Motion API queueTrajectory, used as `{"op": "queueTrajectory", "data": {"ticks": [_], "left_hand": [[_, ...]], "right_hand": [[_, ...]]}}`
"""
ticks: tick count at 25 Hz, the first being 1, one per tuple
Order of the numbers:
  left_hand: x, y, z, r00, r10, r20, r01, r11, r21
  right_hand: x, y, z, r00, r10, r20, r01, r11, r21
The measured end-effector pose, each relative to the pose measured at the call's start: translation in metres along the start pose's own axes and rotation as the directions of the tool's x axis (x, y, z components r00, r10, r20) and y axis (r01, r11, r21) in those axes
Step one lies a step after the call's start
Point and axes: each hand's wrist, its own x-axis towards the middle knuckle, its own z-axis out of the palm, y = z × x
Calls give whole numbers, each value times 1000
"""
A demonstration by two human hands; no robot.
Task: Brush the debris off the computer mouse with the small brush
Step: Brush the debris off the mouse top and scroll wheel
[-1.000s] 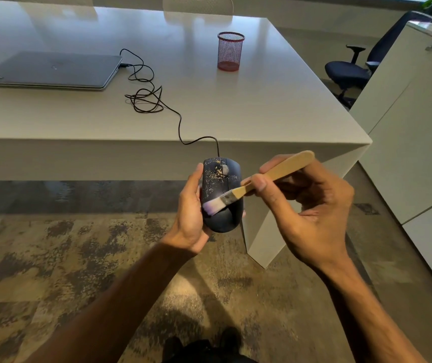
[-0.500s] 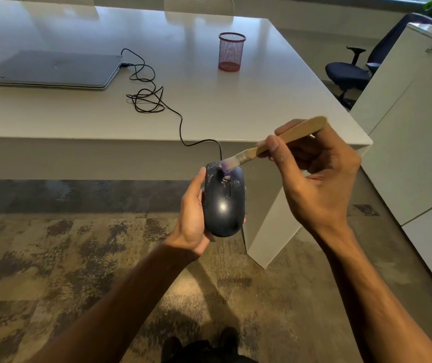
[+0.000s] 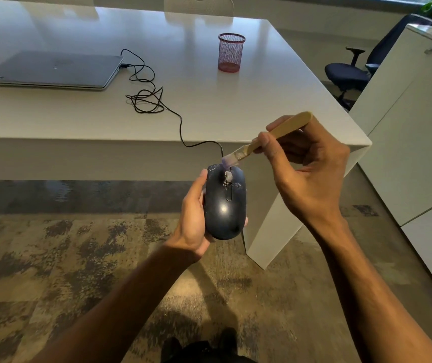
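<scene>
Now the small brush (image 3: 267, 142), pinched in the right hand (image 3: 311, 176), has swept up to the front edge of the computer mouse (image 3: 224, 203); its back looks clean, though specks seemingly remain by the wheel. The left hand (image 3: 192, 221) grips the mouse beside the worktop (image 3: 275, 100); its cable (image 3: 152, 100) trails clear.

I see a white table (image 3: 209, 106) over mottled brown carpet (image 3: 52, 258). On it lie a closed grey laptop (image 3: 52, 69) and a red mesh cup (image 3: 231, 52). A dark office chair (image 3: 348, 74) stands beside white cabinets (image 3: 413, 132), daylight glinting off the tabletop.
</scene>
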Motion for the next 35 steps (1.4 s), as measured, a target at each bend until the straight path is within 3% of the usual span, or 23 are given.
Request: {"op": "queueTrajectory", "data": {"ticks": [3, 5, 10, 12, 15, 17, 20, 25, 29, 32, 35], "left_hand": [[1, 0, -3, 1000, 4, -18, -4, 1000, -30], [2, -1, -4, 1000, -7, -17, 7, 1000, -30], [3, -4, -4, 1000, 7, -9, -7, 1000, 11], [2, -4, -4, 1000, 7, -19, -6, 1000, 23], [2, -3, -6, 999, 35, -22, -35, 999, 33], [2, -2, -8, 999, 42, -23, -42, 998, 40], [2, -3, -7, 999, 19, -32, -18, 999, 45], [4, -3, -8, 999, 21, -36, -20, 999, 35], [2, -2, -6, 999, -7, -48, 8, 1000, 14], [0, -1, -5, 999, -6, -44, 7, 1000, 25], [-2, -1, -3, 999, -35, -28, 35, 999, 12]], "right_hand": [[-1, -2, 1, 989, 66, 134, -83, 989, 126], [-2, -1, 4, 971, 114, 208, -140, 984, 114], [10, 9, 13, 994, 92, 63, -89, 995, -53], [14, 8, 13, 996, 86, -7, -87, 995, -40], [14, 4, 13, 991, 128, 49, -132, 987, 96], [13, 5, 14, 982, 154, 108, -161, 985, 61], [13, 7, 15, 992, 125, 21, -124, 991, -48], [11, 4, 10, 985, 161, 66, -163, 986, 32], [11, 4, 5, 991, 130, -32, -130, 991, -18], [9, -3, -2, 988, 136, 74, -145, 981, 132], [4, -7, -6, 980, 90, 176, -102, 993, 61]]}}
